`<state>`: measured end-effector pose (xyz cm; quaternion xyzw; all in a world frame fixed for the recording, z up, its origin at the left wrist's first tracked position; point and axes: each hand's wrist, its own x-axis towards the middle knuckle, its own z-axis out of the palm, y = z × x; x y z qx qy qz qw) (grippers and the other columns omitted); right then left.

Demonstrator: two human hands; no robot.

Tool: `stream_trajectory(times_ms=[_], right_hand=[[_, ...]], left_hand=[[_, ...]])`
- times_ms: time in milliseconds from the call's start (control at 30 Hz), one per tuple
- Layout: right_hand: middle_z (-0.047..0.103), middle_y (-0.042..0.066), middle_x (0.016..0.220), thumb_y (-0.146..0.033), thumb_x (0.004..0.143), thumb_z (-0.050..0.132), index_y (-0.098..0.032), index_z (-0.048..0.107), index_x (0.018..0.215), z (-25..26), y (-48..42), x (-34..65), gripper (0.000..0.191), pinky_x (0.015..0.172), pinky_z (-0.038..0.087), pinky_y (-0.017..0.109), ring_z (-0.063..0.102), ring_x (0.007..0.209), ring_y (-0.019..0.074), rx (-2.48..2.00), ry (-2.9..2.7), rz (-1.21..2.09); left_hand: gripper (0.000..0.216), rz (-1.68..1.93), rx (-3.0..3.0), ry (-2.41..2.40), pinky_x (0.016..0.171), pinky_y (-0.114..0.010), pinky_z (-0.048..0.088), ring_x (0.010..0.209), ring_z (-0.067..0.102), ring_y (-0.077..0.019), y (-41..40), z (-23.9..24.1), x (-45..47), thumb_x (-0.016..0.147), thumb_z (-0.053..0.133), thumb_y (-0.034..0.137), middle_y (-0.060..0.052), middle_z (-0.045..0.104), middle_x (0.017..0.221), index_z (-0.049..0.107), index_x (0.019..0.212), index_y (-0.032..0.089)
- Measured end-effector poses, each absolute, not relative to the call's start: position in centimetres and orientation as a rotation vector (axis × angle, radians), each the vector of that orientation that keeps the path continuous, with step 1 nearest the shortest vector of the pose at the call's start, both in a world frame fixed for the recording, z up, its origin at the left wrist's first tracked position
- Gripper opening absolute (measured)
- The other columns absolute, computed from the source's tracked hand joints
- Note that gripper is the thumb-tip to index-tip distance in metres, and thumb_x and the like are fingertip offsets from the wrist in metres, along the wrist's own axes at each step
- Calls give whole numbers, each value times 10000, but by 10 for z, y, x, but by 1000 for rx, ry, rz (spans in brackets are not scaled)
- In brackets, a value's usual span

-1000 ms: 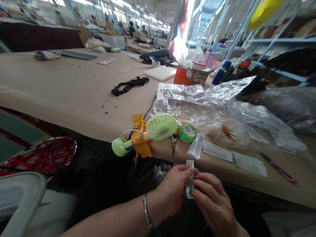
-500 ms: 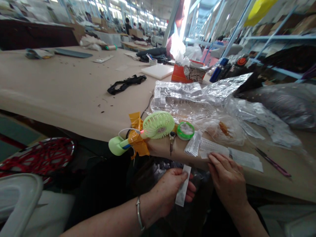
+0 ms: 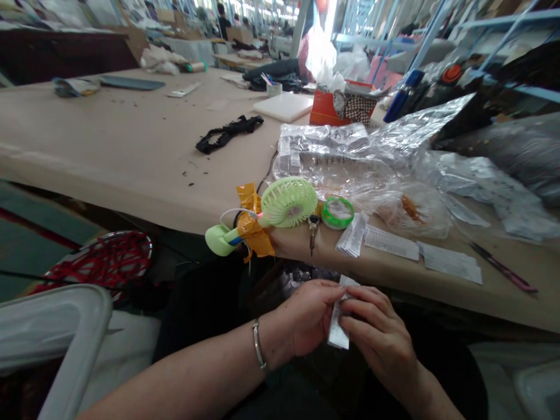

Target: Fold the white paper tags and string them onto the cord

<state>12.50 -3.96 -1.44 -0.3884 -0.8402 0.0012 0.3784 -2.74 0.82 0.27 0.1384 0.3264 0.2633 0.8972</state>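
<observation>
Just below the table edge, my left hand pinches a narrow white label strip between thumb and fingers. My right hand is closed on the same strip from the other side, its fingertips over the upper part. Whether it is one layer or several, I cannot tell. On the table edge above lie a fanned stack of white labels, a printed label sheet and another sheet to its right. Next to the stack stands a round green tub with whitish contents.
A light-green fan is fixed at the edge with orange tape. Beside it lies a small pointed tool. Scissors rest at the right. Clear plastic bags cover the table behind; a black fabric piece lies further left.
My right hand has left the label sheet on the table and come down left onto the strip in my left hand. The view has tilted down slightly.
</observation>
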Motion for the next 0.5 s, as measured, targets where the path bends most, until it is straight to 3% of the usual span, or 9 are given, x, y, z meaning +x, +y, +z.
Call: stream_trajectory(times_ms=[233, 367, 500], right_hand=[[731, 33, 894, -94, 849, 590, -216, 700, 815, -19, -43, 126, 168, 891, 554, 354, 625, 1072, 201, -987, -2124, 25], [724, 54, 977, -99, 844, 595, -207, 652, 1083, -18, -43, 146, 269, 904, 557, 391, 601, 1121, 227, -1024, -2122, -16], [626, 151, 1180, -258, 894, 558, -173, 475, 1340, -19, -31, 196, 461, 951, 484, 529, 531, 1193, 310, -1491, -1913, -396]], left_hand=[[242, 524, 346, 672, 555, -211, 400, 553, 553, -86, 3, -1, -26, 647, 768, 226, -18, 600, 675, 653, 805, 82], [226, 494, 353, 757, 562, -237, 458, 529, 578, -104, 4, -2, -26, 740, 717, 275, -25, 622, 659, 632, 856, 101], [229, 442, 420, 830, 605, -279, 504, 597, 645, -160, 5, -5, -27, 869, 581, 314, -99, 675, 691, 588, 895, 87]])
